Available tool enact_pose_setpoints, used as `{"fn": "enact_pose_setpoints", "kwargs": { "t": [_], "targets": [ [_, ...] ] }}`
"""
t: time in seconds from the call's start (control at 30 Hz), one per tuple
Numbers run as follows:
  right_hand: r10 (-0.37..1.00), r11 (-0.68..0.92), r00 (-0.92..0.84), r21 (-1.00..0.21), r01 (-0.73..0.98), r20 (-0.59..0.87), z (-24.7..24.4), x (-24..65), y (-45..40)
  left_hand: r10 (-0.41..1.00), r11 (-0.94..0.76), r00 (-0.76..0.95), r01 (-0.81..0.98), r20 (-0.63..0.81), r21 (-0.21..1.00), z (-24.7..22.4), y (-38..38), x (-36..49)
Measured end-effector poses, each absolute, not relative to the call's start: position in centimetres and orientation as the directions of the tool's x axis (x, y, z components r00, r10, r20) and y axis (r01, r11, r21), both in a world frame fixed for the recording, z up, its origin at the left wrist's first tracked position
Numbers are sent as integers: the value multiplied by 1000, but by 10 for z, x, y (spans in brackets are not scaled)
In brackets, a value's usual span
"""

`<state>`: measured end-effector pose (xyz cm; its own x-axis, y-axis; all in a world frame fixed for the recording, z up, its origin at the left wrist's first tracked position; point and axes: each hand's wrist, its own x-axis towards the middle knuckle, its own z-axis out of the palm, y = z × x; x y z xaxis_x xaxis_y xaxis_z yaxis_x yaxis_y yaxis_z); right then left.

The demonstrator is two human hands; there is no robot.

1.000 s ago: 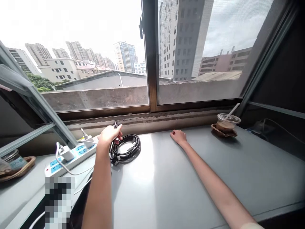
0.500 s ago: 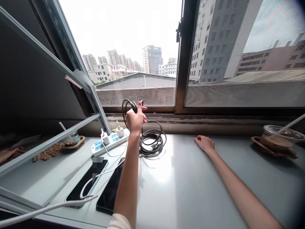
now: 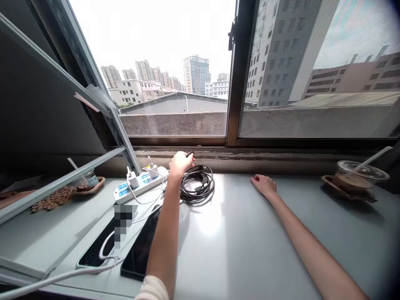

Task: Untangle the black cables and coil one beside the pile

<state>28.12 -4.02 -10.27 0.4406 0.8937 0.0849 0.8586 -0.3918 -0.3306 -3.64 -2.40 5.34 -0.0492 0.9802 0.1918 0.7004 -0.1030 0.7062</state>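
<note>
My left hand (image 3: pixel 181 163) is closed around a small part of the black cable (image 3: pixel 204 194), just beyond the end of the power strip. Most of that cable lies in a round coil on the table, to the right of my left wrist, with its plug ends inside the ring. A short dark bend of it shows at my fingertips. My right hand (image 3: pixel 264 185) rests on the table with its fingers curled in and nothing visible in them.
Left of my forearm are a white power strip (image 3: pixel 140 188) with chargers, a black tablet (image 3: pixel 140 246), a phone (image 3: pixel 96 246) and white cords. A metal frame (image 3: pixel 121 137) rises at left. A lidded drink cup (image 3: pixel 356 177) stands at far right, and the window sill (image 3: pixel 265 155) runs behind.
My left hand has come down from above the coil, and the raised cable loops now lie with the rest on the table. My right hand has stayed in place.
</note>
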Motion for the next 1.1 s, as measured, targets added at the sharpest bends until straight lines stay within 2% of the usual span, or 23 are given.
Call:
{"fn": "enact_pose_setpoints", "kwargs": {
  "t": [0.13,0.23,0.33,0.4,0.47,0.6,0.7,0.77,0.87,0.9,0.97,1.0,1.1],
  "targets": [
    [894,-390,440,-335,857,85,-103,281,-41,930,-107,-196,666,312,738,63,-31,-34],
    [895,-388,439,-345,855,82,-102,281,-41,777,-257,-343,592,527,764,77,-44,-32],
    [892,-389,444,-362,847,81,-101,281,-41,524,-467,-398,605,753,644,91,-58,-32],
    [889,-390,451,-380,839,83,-101,280,-42,421,-535,-392,621,818,573,97,-67,-33],
    [884,-390,460,-408,826,87,-99,278,-44,429,-588,-416,545,802,597,101,-75,-32],
    [851,-391,511,-499,773,125,-84,271,-47,616,-634,-448,207,649,745,105,-85,-25],
    [811,-346,548,-587,732,205,-55,264,-48,692,-639,-397,51,603,767,108,-91,-16],
    [801,-266,534,-640,721,269,-26,255,-53,702,-652,-385,-11,599,758,111,-97,-12],
    [843,-71,409,-680,729,350,20,234,-74,704,-682,-376,-123,603,721,116,-107,-7],
    [861,27,329,-681,732,388,34,225,-86,700,-697,-360,-159,617,699,118,-111,-7],
    [860,328,69,-651,685,506,56,202,-111,693,-719,-293,-206,659,664,120,-116,-5],
    [851,417,-43,-624,661,523,63,190,-124,692,-722,-241,-217,681,657,120,-117,-4],
    [813,547,-275,-512,662,513,70,154,-152,709,-695,-42,-218,704,686,117,-117,-1]
  ]
}}
